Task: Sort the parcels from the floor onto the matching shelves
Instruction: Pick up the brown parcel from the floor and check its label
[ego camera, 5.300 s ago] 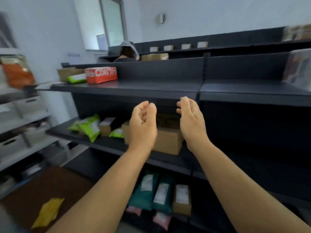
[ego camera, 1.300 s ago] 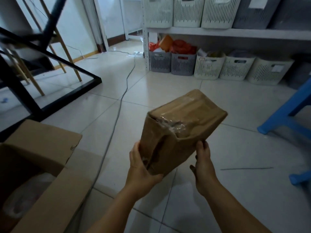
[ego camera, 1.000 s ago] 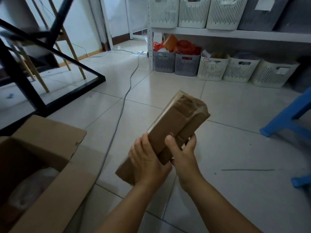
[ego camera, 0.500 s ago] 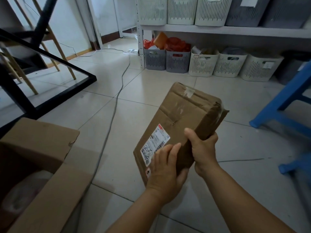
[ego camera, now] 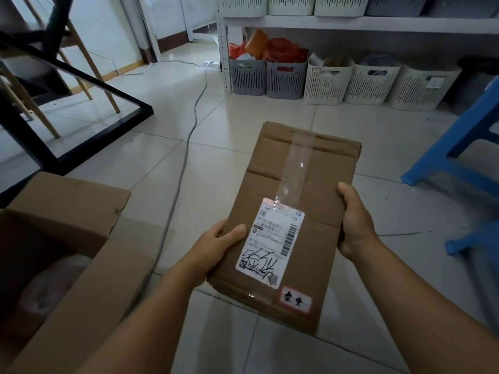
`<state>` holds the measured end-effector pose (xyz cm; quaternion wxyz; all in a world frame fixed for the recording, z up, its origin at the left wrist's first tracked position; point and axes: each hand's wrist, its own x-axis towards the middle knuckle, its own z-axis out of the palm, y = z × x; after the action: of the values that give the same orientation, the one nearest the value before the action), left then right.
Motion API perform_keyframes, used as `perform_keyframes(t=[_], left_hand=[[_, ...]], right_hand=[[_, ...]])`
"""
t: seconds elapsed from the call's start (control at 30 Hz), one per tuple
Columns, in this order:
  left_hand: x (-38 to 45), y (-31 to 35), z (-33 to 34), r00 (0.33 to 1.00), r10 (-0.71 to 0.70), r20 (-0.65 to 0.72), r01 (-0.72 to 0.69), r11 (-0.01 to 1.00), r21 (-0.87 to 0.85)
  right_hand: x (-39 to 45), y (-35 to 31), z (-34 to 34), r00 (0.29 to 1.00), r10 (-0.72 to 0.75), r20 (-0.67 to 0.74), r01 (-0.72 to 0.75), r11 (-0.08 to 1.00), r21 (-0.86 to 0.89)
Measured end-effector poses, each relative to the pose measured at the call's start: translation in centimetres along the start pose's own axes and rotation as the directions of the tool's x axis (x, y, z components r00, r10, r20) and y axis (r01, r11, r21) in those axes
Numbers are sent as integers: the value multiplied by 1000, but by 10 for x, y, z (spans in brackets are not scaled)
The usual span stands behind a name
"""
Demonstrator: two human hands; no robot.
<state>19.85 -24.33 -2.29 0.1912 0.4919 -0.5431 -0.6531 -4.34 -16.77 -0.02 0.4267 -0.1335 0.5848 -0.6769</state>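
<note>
A: Status?

B: Parcel (ego camera: 286, 225) centre frame, held flat over the floor (ego camera: 216, 163), label (ego camera: 272, 244) face up. Left hand (ego camera: 216, 247) clamped on its left edge low down, thumb on top. Right hand (ego camera: 353, 225) clamped on the right edge, a bit further up.

A: Axis?

B: Long axis runs from lower centre toward upper right, away from the body, slightly tilted. Both hands on the near half, so the far end overhangs.

A: Next?

B: Likely reading the label to pick a shelf. Shelf (ego camera: 351, 22) with baskets (ego camera: 324, 82) is at top of frame, straight along the parcel's axis. Open carton (ego camera: 67, 238) sits lower left, nearer the left hand.
</note>
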Motion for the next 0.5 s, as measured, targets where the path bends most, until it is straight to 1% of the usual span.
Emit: perform_keyframes(t=[0.07,0.13,0.2,0.27,0.3,0.33,0.37,0.4,0.47,0.5], left_hand=[[0,-5,-3,995,-36,90,45,995,-90],[-2,-5,-3,988,-33,153,56,987,-149],[-2,-7,-2,986,-28,162,57,982,-179],[-1,-9,0,988,-42,146,70,979,-190],[-1,-10,2,990,-53,130,78,978,-195],[-1,-10,3,992,-62,109,83,976,-201],[0,-11,4,995,-64,81,79,976,-204],[0,-11,6,997,-56,51,66,976,-207],[2,-11,9,1000,-28,-14,24,976,-217],[3,-10,9,999,-15,-47,4,975,-220]], right_hand=[[-2,0,1,1000,-10,18,9,1000,8],[-2,-1,1,999,-17,37,17,1000,0],[-1,-4,2,999,-18,40,20,999,-28],[-2,-8,5,1000,-18,24,21,995,-94],[0,-9,6,1000,-30,8,30,988,-152],[0,-9,8,997,-67,-24,59,966,-253],[-1,-10,11,988,-142,-54,111,916,-385],[-3,-10,15,968,-247,-56,184,838,-513],[-11,-10,21,890,-455,31,343,622,-704],[-16,-10,25,846,-524,101,405,508,-760]])
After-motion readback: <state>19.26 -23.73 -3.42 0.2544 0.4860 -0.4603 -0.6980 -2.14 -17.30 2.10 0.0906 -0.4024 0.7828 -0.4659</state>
